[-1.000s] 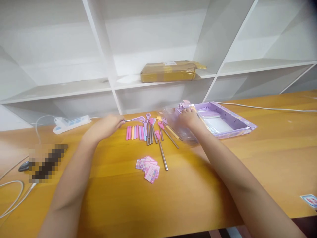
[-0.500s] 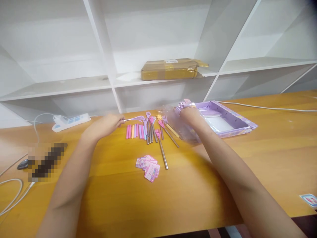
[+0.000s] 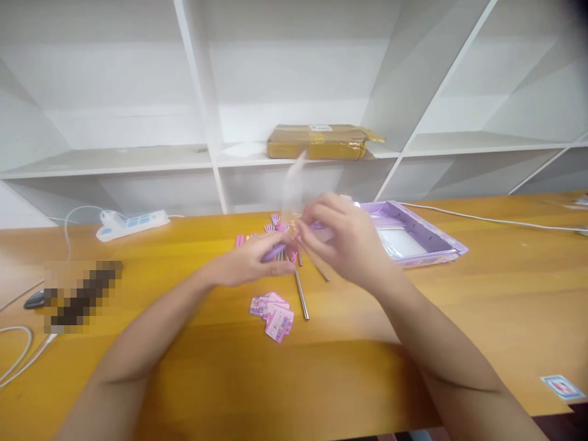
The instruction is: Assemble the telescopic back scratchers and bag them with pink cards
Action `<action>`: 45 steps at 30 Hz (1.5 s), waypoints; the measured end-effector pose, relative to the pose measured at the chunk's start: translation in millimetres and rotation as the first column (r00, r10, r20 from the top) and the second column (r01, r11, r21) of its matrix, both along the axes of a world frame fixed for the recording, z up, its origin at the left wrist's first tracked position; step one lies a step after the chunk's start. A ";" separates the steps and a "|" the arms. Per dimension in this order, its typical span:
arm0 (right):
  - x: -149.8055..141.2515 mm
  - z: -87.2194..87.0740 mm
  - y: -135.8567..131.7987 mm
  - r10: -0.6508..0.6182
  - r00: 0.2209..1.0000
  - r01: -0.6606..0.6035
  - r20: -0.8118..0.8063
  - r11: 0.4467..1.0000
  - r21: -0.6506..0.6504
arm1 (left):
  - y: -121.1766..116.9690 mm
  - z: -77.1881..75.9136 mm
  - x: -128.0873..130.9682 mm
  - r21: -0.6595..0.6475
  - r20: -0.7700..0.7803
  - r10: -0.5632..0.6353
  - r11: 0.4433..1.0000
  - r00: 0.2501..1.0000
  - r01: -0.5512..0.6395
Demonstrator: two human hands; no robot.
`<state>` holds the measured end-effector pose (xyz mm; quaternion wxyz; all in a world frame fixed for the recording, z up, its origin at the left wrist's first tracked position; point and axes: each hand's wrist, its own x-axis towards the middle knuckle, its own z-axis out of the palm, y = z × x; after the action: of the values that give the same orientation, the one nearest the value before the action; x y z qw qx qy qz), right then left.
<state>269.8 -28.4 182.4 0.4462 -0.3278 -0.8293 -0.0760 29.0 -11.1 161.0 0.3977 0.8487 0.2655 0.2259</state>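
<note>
My left hand [image 3: 250, 260] is closed round a purple piece [image 3: 274, 252], which looks like part of a small hand-shaped back scratcher. Close beside it, my right hand [image 3: 344, 239] has its fingers pinched together over the pile. A blurred clear plastic bag [image 3: 294, 184] rises between the hands; which one grips it is hard to make out. Under them lie several back scratchers with pink and purple hand-shaped heads and metal rods [image 3: 301, 295], partly covered. Pink sleeves [image 3: 239, 241] show behind my left hand. Nearer me is a fanned stack of pink cards [image 3: 278, 321].
A purple open box [image 3: 416, 229] stands on the right of the wooden table, with a white cable [image 3: 482, 215] behind it. On the left are a power strip [image 3: 133, 225], a mouse [image 3: 35, 299] and cables. A taped cardboard box [image 3: 316, 142] rests on the shelf.
My right hand has come left from the purple box's edge, and my left hand has moved right with the purple piece. Both now meet above the pile, with the clear bag lifted between them.
</note>
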 end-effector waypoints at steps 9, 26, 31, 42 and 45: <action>-6.7 5.2 -24.0 0.249 0.952 -0.233 0.177 0.967 -0.105 | -21.4 -12.7 19.2 -0.332 0.291 0.164 0.941 0.943 -0.061; -13.9 -36.0 62.9 0.095 0.808 -0.561 -0.581 0.425 -0.711 | 13.5 -31.7 28.7 -0.596 0.431 0.466 0.790 0.773 -0.144; -21.1 -52.6 81.6 0.005 0.586 -0.683 -0.810 0.540 -0.491 | 43.1 -52.9 29.6 -0.504 0.535 0.488 0.840 0.690 -0.203; 4.7 -36.5 77.0 0.202 0.966 -0.246 -0.163 0.513 -0.823 | 72.2 -48.6 5.6 -0.548 0.666 0.606 0.793 0.435 -0.265; -3.4 -40.8 77.2 0.139 0.980 -0.197 -0.143 0.580 -0.791 | 71.9 -47.8 5.0 -0.538 0.686 0.595 0.802 0.419 -0.259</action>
<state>266.4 48.8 141.6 0.2834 -0.4153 -0.7871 0.3573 34.0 60.9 113.2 0.5452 0.4524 0.2909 0.6430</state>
